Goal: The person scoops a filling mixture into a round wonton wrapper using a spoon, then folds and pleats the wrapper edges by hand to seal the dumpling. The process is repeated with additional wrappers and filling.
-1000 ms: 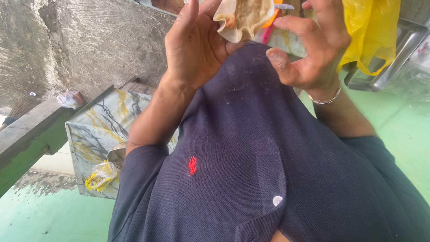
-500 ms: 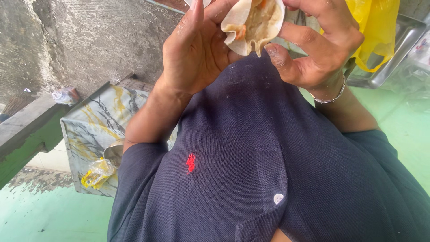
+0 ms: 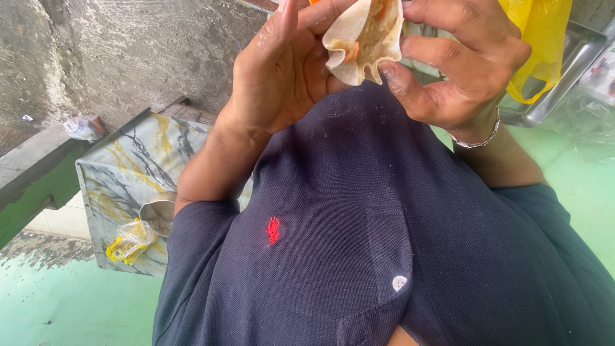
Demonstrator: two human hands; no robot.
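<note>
A pale round dough wrapper (image 3: 362, 41) with light filling and orange bits sits cupped between both my hands, in front of my dark navy polo shirt (image 3: 333, 211). My left hand (image 3: 282, 70) supports it from the left, with fingers curled behind the wrapper. From the right, my right hand (image 3: 461, 64), which wears a thin silver bracelet, pinches the edge with thumb and fingers. The wrapper's rim is gathered into folds. Its top is cut off by the frame.
A marble-patterned slab (image 3: 122, 173) stands at the left with a metal cup (image 3: 157, 214) and a small yellow plastic packet (image 3: 128, 240) on it. A yellow plastic bag (image 3: 544, 38) and a metal tray (image 3: 564, 70) are at the top right. Rough concrete wall behind, green floor below.
Both hands have come lower and nearer in view with the wrapper. The wrapper's edges are gathered more tightly around the filling than a second ago.
</note>
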